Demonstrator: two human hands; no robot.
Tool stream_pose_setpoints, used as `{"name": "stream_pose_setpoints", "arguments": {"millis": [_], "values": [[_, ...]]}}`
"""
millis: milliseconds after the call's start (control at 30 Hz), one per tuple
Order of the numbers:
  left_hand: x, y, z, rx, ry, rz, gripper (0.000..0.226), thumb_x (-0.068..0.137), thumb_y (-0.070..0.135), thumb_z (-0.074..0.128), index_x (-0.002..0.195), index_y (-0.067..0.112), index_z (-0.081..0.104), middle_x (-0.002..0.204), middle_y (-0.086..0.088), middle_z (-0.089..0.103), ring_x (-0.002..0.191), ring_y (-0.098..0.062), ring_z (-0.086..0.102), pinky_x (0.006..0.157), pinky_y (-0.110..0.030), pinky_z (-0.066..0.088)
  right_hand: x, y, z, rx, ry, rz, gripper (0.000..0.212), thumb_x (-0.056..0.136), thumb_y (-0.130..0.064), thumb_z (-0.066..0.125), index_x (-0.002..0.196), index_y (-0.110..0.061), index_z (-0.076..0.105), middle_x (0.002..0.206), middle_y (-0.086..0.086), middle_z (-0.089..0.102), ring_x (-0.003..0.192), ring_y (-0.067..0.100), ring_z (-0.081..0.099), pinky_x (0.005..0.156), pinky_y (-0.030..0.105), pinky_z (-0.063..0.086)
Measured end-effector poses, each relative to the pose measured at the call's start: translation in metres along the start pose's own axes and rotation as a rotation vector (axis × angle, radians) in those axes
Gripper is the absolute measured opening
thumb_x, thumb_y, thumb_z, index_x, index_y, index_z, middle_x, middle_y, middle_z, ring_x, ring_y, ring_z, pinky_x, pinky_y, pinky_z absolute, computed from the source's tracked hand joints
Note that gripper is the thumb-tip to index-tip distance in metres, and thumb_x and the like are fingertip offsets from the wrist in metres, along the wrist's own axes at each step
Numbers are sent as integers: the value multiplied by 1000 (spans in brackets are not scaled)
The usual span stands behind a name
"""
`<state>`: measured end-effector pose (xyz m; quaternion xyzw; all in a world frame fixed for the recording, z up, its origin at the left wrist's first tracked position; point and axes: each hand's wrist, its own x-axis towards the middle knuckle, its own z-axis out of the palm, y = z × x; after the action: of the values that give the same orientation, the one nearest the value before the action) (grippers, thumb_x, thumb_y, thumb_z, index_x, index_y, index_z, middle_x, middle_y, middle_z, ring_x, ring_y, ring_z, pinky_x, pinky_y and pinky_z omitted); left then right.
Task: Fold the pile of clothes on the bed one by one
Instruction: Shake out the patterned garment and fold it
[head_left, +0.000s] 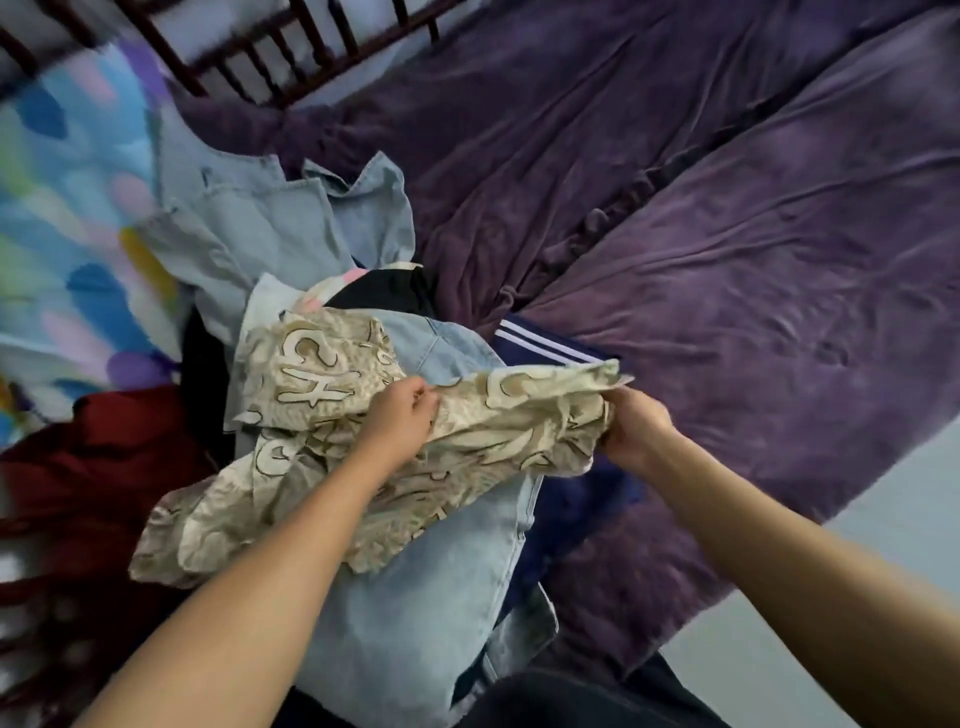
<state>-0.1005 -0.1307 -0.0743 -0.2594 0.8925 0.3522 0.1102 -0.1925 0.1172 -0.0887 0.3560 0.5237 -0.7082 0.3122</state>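
A crumpled beige patterned garment (311, 374) lies on top of the pile of clothes (415, 571) at the left of the bed. My left hand (402, 415) pinches its fabric near the middle. My right hand (636, 426) grips its bunched right end, lifted a little above the pile. Under it lie light-blue denim pieces (249, 228), a navy garment with white stripes (545, 345), something black (384, 296) and a dark red cloth (93, 467).
A purple velvet bedspread (727, 234) covers the bed to the right of the pile, wrinkled but bare. A colourful patterned blanket (67, 208) lies at the far left. A dark wooden headboard (260, 57) runs along the top. Pale floor (883, 545) shows at the lower right.
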Motion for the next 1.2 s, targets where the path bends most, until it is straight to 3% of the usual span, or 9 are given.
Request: {"name": "stream_pose_setpoints", "arguments": {"millis": [167, 300, 467, 567, 700, 833, 933, 1067, 1200], "values": [[-4, 35, -99, -155, 227, 94, 34, 93, 22, 59, 59, 20, 53, 52, 7, 53, 46, -7, 44, 49, -24, 35, -50, -92, 75, -511, -267, -393, 30, 90, -30, 65, 82, 0, 66, 76, 13, 61, 67, 22, 57, 61, 33, 47], [-21, 61, -179, -126, 434, 144, 42, 91, 22, 62, 51, 20, 48, 47, 4, 51, 46, -3, 39, 50, -24, 31, -112, -155, 128, -1033, -573, -678, 44, 64, -45, 84, 92, -15, 67, 82, -2, 69, 75, 13, 66, 69, 31, 53], [-55, 70, -274, -210, 693, 171, 27, 91, 22, 62, 65, 18, 61, 62, -1, 60, 54, -4, 49, 55, -18, 37, -146, -181, 172, -1768, -299, -1178, 16, 73, -27, 72, 81, -22, 59, 84, -2, 59, 87, 26, 60, 65, 30, 40], [-79, 64, -307, -247, 757, 193, 27, 92, 20, 61, 65, 17, 62, 59, -1, 59, 50, -2, 49, 56, -22, 39, -155, -191, 189, -1467, -203, -1090, 11, 78, -16, 66, 69, -13, 61, 72, 4, 58, 74, 26, 56, 57, 29, 36], [-103, 46, -324, -168, 758, 156, 25, 90, 15, 63, 68, 3, 65, 57, -9, 58, 55, -16, 48, 60, -35, 40, -200, -202, 225, -830, -546, -776, 9, 83, -5, 61, 77, -7, 67, 75, 12, 65, 68, 23, 61, 62, 32, 50], [-122, 67, -327, -187, 695, 210, 3, 86, 17, 69, 84, 15, 68, 76, 2, 66, 72, -16, 59, 68, -28, 46, -268, -215, 259, -959, -858, -806, 12, 85, -13, 66, 87, -2, 71, 85, 15, 72, 76, 28, 69, 70, 38, 56], [-127, 119, -322, -500, 466, 345, 23, 86, 21, 68, 109, 21, 65, 88, 7, 69, 82, -5, 65, 71, -13, 49, -309, -211, 279, -1087, -895, -964, 16, 83, -7, 67, 96, 2, 68, 85, 21, 69, 74, 28, 66, 69, 36, 53], [-127, 159, -320, -515, 448, 394, 29, 91, 23, 63, 62, 24, 66, 57, 11, 54, 55, -5, 49, 59, -19, 40, -323, -219, 272, -1046, -1020, -959, 21, 78, -10, 76, 99, -10, 70, 97, 18, 70, 88, 33, 68, 83, 44, 54], [-131, 174, -343, -910, 567, 419, 19, 93, 17, 59, 78, 9, 67, 68, -5, 63, 64, -16, 61, 66, -30, 48, -270, -200, 240, -1113, -889, -962, 44, 72, -7, 83, 112, -14, 65, 95, 12, 71, 78, 19, 66, 68, 31, 54]]}}
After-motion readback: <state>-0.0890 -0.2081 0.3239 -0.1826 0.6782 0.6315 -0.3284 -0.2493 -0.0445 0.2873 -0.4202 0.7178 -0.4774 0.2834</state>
